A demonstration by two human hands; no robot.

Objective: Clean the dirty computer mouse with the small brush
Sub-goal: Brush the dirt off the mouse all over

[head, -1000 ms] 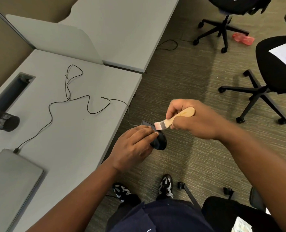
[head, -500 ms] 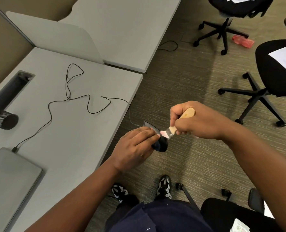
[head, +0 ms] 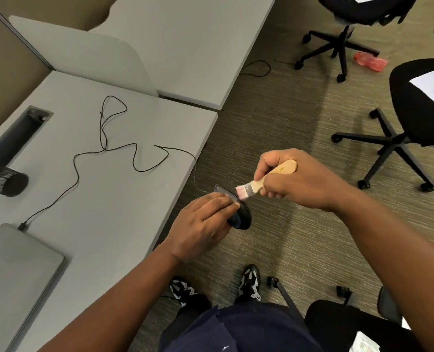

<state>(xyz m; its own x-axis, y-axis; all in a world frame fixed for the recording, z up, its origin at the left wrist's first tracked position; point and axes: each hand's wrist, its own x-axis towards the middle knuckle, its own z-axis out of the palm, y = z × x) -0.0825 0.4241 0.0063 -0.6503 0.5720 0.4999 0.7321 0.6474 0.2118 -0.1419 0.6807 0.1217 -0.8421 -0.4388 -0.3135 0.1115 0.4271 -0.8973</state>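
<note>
Left hand [head: 200, 224] gripping rounded glossy black mouse [head: 241, 217] right of grey tabletop [head: 104, 199]; right hand [head: 294, 181] clasping wooden-handled brush [head: 266, 182], pale bristles touching mouse.

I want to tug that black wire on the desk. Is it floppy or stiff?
Probably floppy: the black wire lies in loose loops on the desk. It looks thin, so likely light. One end seems plugged into the laptop, so tugging might drag that.

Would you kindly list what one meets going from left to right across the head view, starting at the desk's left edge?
Mesh pen cup → laptop → black cable → left hand → mouse → brush → right hand → black office chair.
</note>
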